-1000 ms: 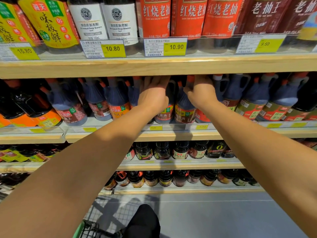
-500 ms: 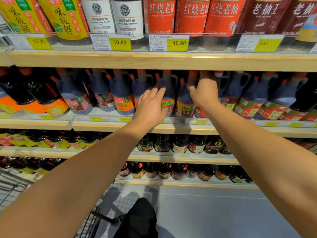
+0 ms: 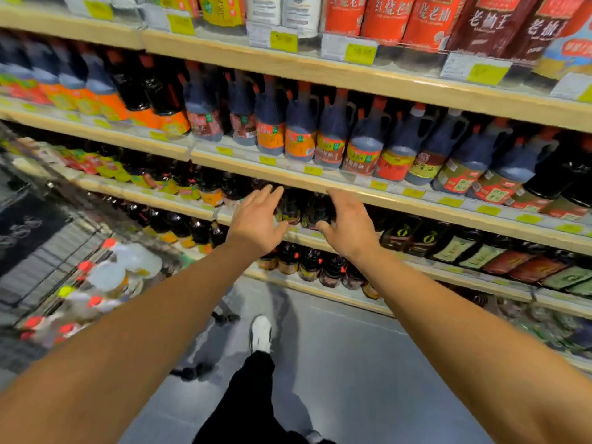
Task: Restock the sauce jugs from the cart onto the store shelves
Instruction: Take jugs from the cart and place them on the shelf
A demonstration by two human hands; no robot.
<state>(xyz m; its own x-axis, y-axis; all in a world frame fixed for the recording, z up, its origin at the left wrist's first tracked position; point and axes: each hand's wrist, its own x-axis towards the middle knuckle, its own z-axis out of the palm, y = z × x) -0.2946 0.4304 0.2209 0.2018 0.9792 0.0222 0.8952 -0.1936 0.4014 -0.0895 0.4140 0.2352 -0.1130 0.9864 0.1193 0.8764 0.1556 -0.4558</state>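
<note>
A row of dark sauce jugs (image 3: 362,145) with red caps and orange or red labels stands on the wooden middle shelf (image 3: 320,184). My left hand (image 3: 258,219) and my right hand (image 3: 347,225) hover in front of the shelf below that row, both empty with fingers spread, touching nothing. At the left, the wire cart (image 3: 51,251) holds several pale jugs (image 3: 105,277) with red caps, blurred by motion.
Small dark bottles (image 3: 307,267) fill the lower shelves behind my hands. Red and dark pouches (image 3: 416,20) and price tags line the top shelf. Grey floor lies below, with my dark trouser leg and white shoe (image 3: 261,334) between the cart and the shelving.
Both hands have left the jugs on the middle shelf and dropped lower, open. The view has swung down and left, bringing the cart with its jugs into sight.
</note>
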